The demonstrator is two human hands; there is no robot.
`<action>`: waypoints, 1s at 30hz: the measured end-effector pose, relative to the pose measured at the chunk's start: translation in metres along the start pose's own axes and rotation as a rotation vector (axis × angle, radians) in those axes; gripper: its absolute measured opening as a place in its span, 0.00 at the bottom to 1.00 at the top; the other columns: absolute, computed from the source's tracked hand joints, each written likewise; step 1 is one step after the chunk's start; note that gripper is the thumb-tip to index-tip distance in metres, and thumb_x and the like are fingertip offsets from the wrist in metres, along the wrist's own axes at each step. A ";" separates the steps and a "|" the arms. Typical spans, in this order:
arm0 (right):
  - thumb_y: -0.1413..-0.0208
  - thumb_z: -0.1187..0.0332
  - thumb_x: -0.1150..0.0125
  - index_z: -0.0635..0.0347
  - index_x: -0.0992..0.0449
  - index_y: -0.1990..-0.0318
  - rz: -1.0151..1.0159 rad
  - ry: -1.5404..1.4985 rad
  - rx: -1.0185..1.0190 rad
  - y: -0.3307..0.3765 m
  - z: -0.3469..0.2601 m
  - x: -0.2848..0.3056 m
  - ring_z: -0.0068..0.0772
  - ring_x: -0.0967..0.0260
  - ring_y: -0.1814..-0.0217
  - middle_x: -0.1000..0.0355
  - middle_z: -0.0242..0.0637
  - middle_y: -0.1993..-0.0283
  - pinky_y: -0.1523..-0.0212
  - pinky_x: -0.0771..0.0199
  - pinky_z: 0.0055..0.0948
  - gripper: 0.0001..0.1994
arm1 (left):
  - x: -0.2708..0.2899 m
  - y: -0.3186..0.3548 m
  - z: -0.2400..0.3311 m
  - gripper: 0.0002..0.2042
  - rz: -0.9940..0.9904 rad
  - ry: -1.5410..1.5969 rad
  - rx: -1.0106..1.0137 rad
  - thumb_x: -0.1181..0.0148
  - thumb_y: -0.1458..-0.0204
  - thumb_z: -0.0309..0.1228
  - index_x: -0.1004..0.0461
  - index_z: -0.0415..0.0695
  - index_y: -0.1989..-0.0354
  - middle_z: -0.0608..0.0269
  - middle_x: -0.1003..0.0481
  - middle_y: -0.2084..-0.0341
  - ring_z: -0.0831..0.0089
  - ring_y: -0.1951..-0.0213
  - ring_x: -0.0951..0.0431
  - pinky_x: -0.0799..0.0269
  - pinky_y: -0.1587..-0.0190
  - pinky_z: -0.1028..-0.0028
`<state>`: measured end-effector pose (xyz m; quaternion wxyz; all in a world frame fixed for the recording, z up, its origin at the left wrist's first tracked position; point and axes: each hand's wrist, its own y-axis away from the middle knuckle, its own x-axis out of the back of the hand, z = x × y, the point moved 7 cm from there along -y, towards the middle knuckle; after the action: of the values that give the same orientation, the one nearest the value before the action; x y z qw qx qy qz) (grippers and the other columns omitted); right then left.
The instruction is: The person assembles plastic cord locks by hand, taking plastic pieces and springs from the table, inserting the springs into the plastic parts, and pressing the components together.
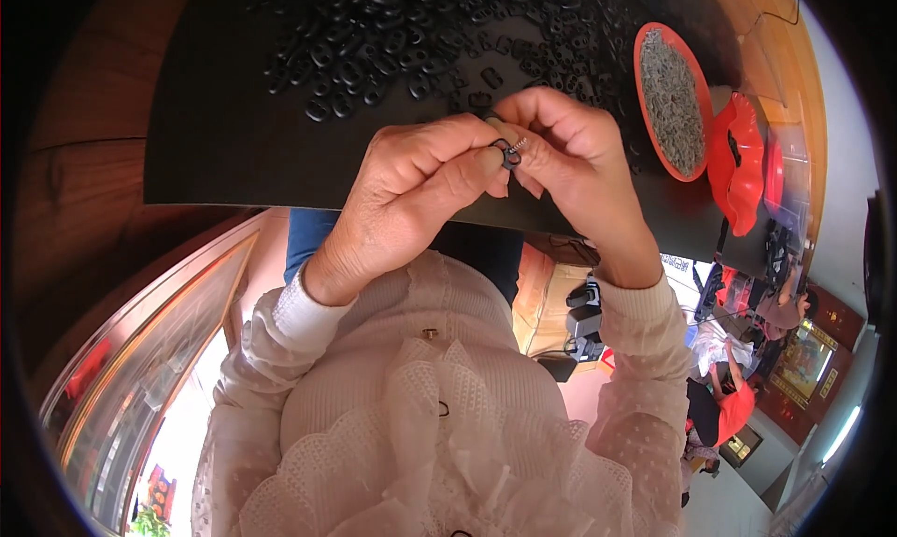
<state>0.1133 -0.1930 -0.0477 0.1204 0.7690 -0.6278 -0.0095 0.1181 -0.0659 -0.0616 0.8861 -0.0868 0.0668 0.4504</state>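
Close together over the near part of the black table, both my hands are closed in pinches. My left hand (pixel 402 187) grips a small black plastic piece (pixel 507 158) with an opening in it, between thumb and fingers. Beside that piece, a small metal spring (pixel 520 146) sticks out at the fingertips of my right hand (pixel 575 154). The right thumb and index finger close on the spring, touching or nearly touching the black piece. Fingers hide part of both, so I cannot tell whether the spring sits inside the piece.
Many black plastic pieces (pixel 392 42) lie heaped across the back of the black table (pixel 243 154). At the right stands an orange-red bowl (pixel 641 79) full of small grey metal parts (pixel 675 98). Next to it is a red wavy-edged dish (pixel 738 187). Another person (pixel 733 406) is farther off at right.
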 end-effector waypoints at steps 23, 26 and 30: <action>0.43 0.65 0.40 0.65 0.26 0.72 0.055 0.080 -0.039 0.017 -0.016 0.016 0.12 0.41 0.76 0.35 0.25 0.79 0.76 0.45 0.17 0.11 | -0.001 -0.002 -0.006 0.05 0.064 -0.014 0.164 0.51 0.51 0.19 0.34 0.36 0.78 0.72 0.41 0.86 0.86 0.81 0.44 0.47 0.80 0.79; 0.44 0.67 0.40 0.66 0.26 0.72 0.056 0.090 -0.030 0.018 -0.017 0.016 0.12 0.40 0.75 0.34 0.25 0.78 0.75 0.44 0.17 0.11 | -0.001 -0.003 -0.006 0.05 0.019 -0.115 0.125 0.52 0.51 0.23 0.31 0.36 0.76 0.68 0.33 0.85 0.85 0.81 0.37 0.45 0.78 0.80; 0.44 0.68 0.41 0.66 0.26 0.72 0.063 0.125 -0.032 0.018 -0.017 0.016 0.12 0.40 0.76 0.34 0.25 0.78 0.75 0.43 0.17 0.10 | -0.002 -0.004 -0.006 0.06 0.008 -0.099 0.117 0.52 0.51 0.23 0.31 0.35 0.77 0.67 0.33 0.85 0.83 0.81 0.37 0.44 0.78 0.79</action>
<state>0.1023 -0.2085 -0.0256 0.1720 0.7457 -0.6429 0.0323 0.1194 -0.0711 -0.0667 0.8899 -0.0122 0.0496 0.4532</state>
